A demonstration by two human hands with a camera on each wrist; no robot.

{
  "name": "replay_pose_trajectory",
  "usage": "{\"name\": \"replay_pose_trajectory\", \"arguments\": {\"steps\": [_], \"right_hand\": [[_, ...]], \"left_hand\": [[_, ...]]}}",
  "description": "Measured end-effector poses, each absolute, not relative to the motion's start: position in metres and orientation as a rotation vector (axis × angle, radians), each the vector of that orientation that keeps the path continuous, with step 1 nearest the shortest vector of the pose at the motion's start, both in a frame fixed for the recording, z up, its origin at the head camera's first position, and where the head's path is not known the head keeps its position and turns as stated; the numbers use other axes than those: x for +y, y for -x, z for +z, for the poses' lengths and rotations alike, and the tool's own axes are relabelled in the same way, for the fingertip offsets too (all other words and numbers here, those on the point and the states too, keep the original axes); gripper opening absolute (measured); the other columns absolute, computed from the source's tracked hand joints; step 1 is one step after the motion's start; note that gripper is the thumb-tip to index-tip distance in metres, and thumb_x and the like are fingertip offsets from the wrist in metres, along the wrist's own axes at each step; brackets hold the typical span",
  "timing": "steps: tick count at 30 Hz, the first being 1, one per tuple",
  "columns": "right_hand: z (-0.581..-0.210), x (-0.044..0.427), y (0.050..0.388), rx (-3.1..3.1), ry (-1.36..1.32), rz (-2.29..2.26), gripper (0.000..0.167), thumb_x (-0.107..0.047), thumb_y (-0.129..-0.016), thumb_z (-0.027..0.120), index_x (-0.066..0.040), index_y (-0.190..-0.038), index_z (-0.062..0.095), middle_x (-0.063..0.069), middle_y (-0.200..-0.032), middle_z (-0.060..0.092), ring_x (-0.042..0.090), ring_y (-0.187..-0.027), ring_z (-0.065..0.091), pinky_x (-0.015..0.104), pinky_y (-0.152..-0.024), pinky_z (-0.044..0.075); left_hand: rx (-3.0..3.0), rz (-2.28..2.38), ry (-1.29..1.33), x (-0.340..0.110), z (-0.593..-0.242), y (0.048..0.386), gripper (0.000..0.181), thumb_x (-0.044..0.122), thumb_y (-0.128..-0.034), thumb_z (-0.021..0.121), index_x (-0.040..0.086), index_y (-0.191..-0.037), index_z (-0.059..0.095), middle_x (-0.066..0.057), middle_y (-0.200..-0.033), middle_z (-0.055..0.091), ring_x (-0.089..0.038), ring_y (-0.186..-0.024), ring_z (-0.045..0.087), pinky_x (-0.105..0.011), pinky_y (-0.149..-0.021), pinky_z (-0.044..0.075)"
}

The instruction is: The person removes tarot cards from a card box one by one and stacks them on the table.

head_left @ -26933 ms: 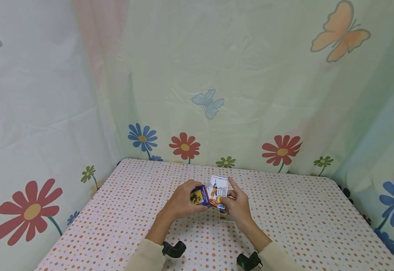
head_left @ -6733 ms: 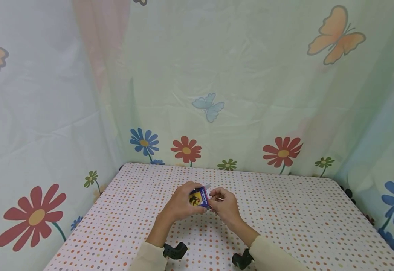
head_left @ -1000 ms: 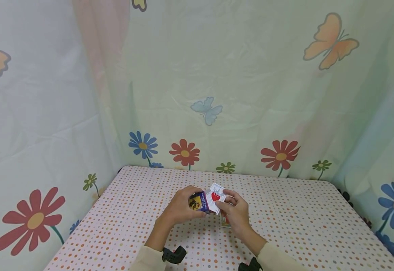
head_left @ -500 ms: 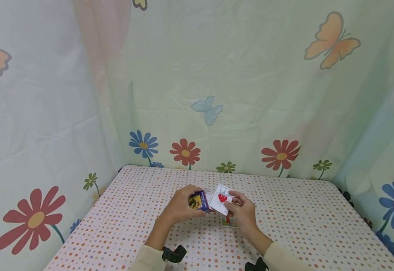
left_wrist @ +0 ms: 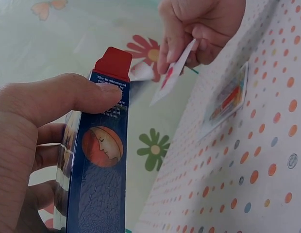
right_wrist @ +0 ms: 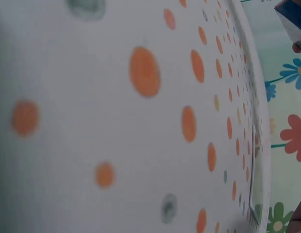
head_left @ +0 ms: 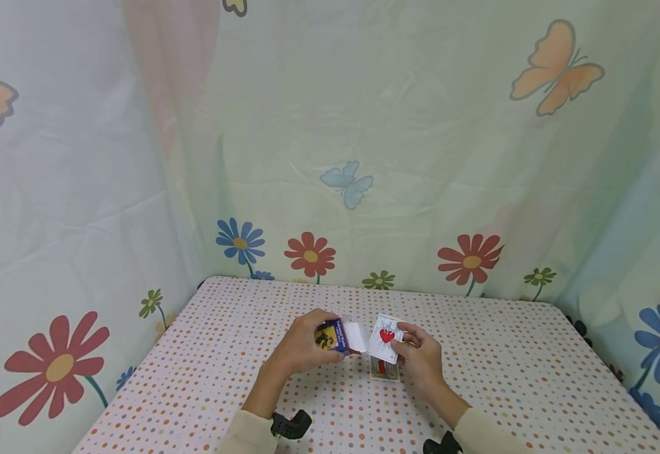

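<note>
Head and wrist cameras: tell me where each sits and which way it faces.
Head: worn on the head, looking forward and down at the spotted table; the left hand, right hand and sleeves show.
Left wrist: on that wrist, looking along the box past the left hand toward the right hand; both show.
Right wrist: on that wrist, looking low across the table to the flowered curtain; only a sliver of skin shows, lower right.
Head and left wrist share both hands, box and heart card.

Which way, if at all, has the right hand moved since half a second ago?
Yes: in the head view, the right hand has moved to the right, judged against the rightmost red flower.
</note>
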State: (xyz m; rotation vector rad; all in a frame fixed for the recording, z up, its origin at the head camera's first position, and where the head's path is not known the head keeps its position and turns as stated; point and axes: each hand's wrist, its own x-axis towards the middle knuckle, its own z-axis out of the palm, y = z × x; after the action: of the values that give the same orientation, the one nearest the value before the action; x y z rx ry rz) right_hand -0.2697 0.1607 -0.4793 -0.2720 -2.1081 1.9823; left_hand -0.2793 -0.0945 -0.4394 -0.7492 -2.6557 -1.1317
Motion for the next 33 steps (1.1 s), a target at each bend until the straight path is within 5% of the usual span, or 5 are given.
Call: {"name": "replay_pose_trajectory", "arguments": {"steps": [33], "right_hand": [[-0.492,0.166,0.280,-2.506,0.283,1.712,0.040,0.004,-0.078,0.064,-0.001,-0.118,0.069,0.008,-0.092,0.059,0.020,-0.080,0.054,0.026,-0.054,0.044]], "left_hand": [[-2.673,-1.101,0.722,-0.096,-0.441,0.281,0.068,0.041,-0.0743,0.088,0.023,-0.135,0.062,0.005,-0.124,0.064,-0.017,-0.109,0.058,-0.037,-0.090,0.054]]}}
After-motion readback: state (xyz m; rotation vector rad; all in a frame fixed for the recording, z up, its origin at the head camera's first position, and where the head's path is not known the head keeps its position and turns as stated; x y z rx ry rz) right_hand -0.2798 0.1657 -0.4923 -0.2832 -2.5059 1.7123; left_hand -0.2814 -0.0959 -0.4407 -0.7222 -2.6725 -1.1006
